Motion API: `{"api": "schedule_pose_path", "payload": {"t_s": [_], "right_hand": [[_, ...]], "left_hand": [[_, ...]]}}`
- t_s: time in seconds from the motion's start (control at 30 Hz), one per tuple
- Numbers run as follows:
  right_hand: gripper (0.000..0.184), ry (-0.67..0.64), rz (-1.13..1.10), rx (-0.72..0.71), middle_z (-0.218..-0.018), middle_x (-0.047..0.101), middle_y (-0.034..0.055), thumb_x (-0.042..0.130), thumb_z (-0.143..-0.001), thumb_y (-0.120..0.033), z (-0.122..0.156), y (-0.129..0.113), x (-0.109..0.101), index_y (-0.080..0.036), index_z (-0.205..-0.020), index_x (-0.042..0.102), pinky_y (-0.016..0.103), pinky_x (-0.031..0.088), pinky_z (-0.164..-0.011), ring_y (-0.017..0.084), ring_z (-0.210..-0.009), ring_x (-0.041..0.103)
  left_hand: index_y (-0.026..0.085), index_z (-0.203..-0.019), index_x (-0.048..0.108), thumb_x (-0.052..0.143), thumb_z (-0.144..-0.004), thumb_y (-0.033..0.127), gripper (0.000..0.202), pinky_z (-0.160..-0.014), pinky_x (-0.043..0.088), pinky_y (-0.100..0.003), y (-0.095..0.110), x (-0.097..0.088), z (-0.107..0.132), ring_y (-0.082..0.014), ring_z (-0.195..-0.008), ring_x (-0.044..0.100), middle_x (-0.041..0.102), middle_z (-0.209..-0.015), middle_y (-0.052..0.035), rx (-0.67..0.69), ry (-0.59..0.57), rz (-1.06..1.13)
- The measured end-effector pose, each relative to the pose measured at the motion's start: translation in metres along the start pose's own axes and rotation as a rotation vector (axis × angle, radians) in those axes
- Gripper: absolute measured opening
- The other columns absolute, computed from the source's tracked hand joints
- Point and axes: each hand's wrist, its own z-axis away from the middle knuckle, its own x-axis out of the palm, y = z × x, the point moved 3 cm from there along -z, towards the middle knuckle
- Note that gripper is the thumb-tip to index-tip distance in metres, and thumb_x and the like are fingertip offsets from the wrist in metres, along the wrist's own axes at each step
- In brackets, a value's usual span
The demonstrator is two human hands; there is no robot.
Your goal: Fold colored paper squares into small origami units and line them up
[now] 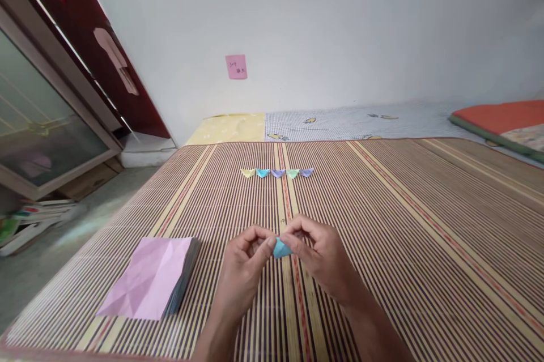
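A small folded piece of blue paper (281,248) is held between both hands above the striped mat. My left hand (250,257) pinches its left edge between thumb and fingers. From the other side, my right hand (317,246) pinches the upper right of the same paper. The fingers hide part of the folds. Beyond the hands, several small folded paper pieces stand in a row: a yellow one (247,172), a blue one (263,173), a green one (292,173) and two purple ones, one of them at the right end (306,172).
A stack of paper with a creased pink sheet (147,277) on top lies left of my hands on the striped mat (382,271). A pink note (236,67) is stuck to the wall. Folded red and green bedding (501,118) lies at far right. The bed's edge runs along the left.
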Motion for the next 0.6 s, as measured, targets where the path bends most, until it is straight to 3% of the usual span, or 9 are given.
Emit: {"api": "schedule_pose_path", "payload": {"t_s": [0.13, 0.27, 0.37, 0.47, 0.6], "right_hand": [[0.023, -0.015, -0.225, 0.168, -0.079, 0.065, -0.0010, 0.076, -0.085, -0.035, 0.000, 0.006, 0.006, -0.021, -0.100, 0.067, 0.025, 0.053, -0.063, 0.015, -0.070, 0.063], [0.014, 0.007, -0.270, 0.200, -0.065, 0.059, -0.0040, 0.067, -0.092, -0.034, 0.001, 0.003, 0.015, -0.020, -0.090, 0.066, 0.023, 0.048, -0.052, 0.012, -0.056, 0.057], [0.014, 0.082, -0.041, 0.056, -0.068, 0.058, -0.0021, 0.060, -0.097, -0.028, 0.002, -0.003, 0.015, -0.020, -0.087, 0.066, 0.026, 0.048, -0.054, 0.014, -0.058, 0.057], [0.016, 0.165, 0.245, -0.153, -0.083, 0.062, 0.0036, 0.054, -0.099, -0.019, 0.004, -0.009, 0.014, -0.021, -0.092, 0.068, 0.031, 0.052, -0.064, 0.018, -0.074, 0.062], [0.023, 0.219, 0.302, -0.294, -0.092, 0.063, 0.0055, 0.049, -0.100, -0.011, 0.007, -0.014, 0.015, -0.023, -0.107, 0.067, 0.031, 0.056, -0.067, 0.019, -0.083, 0.066]], "left_hand": [[0.017, -0.082, 0.072, 0.075, -0.086, 0.033, 0.016, -0.070, 0.049, -0.024, -0.013, 0.000, -0.002, -0.0135, -0.069, 0.061, 0.067, -0.073, 0.0004, -0.037, 0.154, 0.212], [0.017, -0.085, 0.072, 0.078, -0.084, 0.031, 0.014, -0.077, 0.053, -0.026, -0.020, 0.001, -0.002, -0.0142, -0.076, 0.065, 0.071, -0.081, -0.0007, -0.052, 0.199, 0.312], [0.018, -0.089, 0.073, 0.075, -0.087, 0.032, 0.014, -0.075, 0.052, -0.024, -0.013, 0.000, 0.000, -0.0135, -0.075, 0.063, 0.069, -0.079, 0.0001, 0.003, 0.196, 0.143], [0.022, -0.107, 0.072, 0.069, -0.091, 0.035, 0.020, -0.071, 0.053, -0.025, 0.000, 0.000, 0.004, -0.0148, -0.074, 0.064, 0.069, -0.078, 0.0008, 0.063, 0.210, -0.053], [0.023, -0.101, 0.075, 0.068, -0.092, 0.034, 0.016, -0.078, 0.057, -0.028, 0.010, 0.004, 0.009, -0.0182, -0.082, 0.070, 0.075, -0.088, -0.0030, 0.118, 0.193, -0.101]]}}
